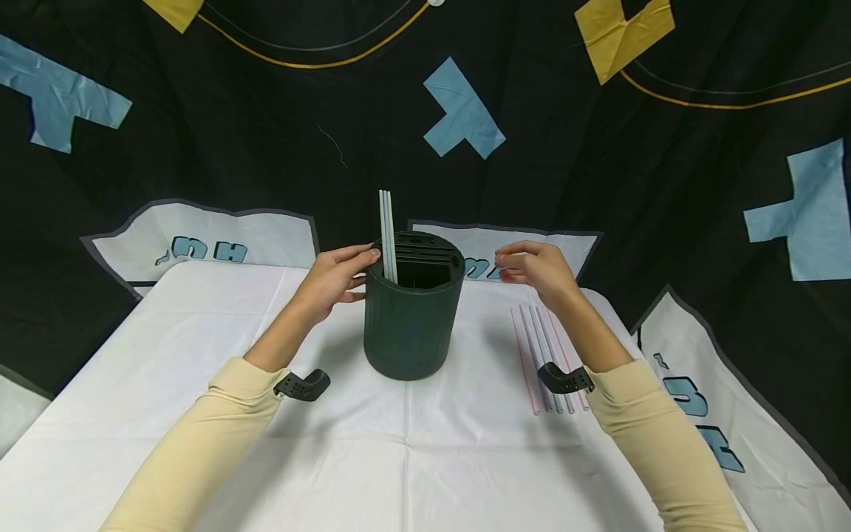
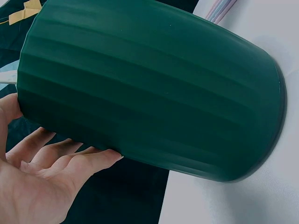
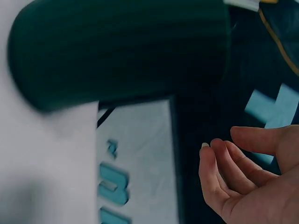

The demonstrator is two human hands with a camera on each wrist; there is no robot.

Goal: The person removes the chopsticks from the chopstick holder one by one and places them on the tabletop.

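A dark green cylindrical holder (image 1: 412, 332) with a slotted, divided top stands upright on the white-covered table. Several thin pale straws (image 1: 388, 236) stand in it at the left of its opening. My left hand (image 1: 335, 279) rests against the holder's left side, thumb tip at the rim. In the left wrist view, the fingers (image 2: 93, 163) lie spread along the ribbed outer wall. To the right of the holder, my right hand (image 1: 535, 270) is raised with loosely bent fingers and nothing between them. Under its forearm lie several pink and bluish-white straws (image 1: 541, 355), side by side.
A white cloth (image 1: 372, 473) with fold creases covers the table. Behind it hangs a black backdrop (image 1: 319, 140) with blue and yellow patches. Black straps with a dark mount sit on both wrists, over cream sleeves (image 1: 219, 421).
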